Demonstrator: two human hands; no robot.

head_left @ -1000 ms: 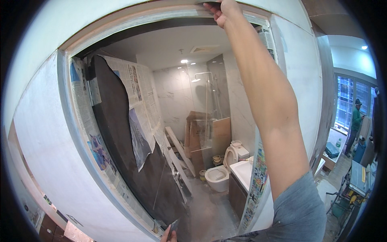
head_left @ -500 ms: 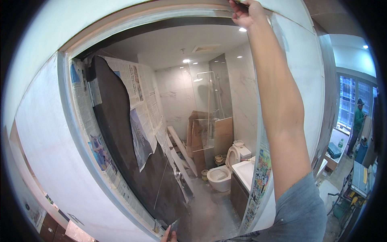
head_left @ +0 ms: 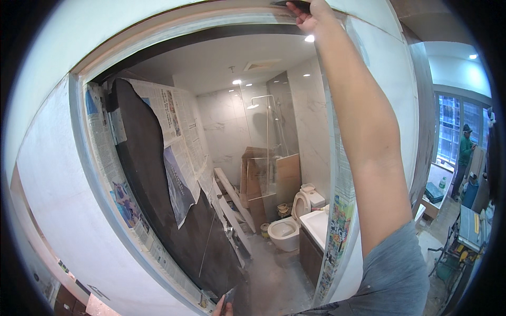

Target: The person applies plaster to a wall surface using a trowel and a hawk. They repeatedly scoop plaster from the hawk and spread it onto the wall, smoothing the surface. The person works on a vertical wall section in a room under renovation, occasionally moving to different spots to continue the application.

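Observation:
My right arm reaches up to the top right corner of a door frame (head_left: 184,32). There my right hand (head_left: 315,20) is closed round a dark, flat scraper (head_left: 298,6), held against the head of the frame; the picture's upper edge cuts off part of both. Low in the view, my left hand (head_left: 222,309) grips a small putty knife (head_left: 230,296) with a greyish blade pointing up. Only its fingers show. Beside it stands the left jamb, covered with newspaper (head_left: 129,203). More newspaper (head_left: 176,118) hangs torn over a dark door panel (head_left: 139,137).
Through the doorway are a toilet (head_left: 284,231), a washbasin (head_left: 314,224), cardboard (head_left: 254,181) and leaning boards (head_left: 232,195). Newspaper (head_left: 337,224) covers the right jamb too. Far right, another person in green (head_left: 466,150) stands by a window, beyond a worktable (head_left: 470,231).
My right hand and its scraper have shifted left along the top of the frame. The left hand has moved slightly right with the putty knife. My view has turned a little.

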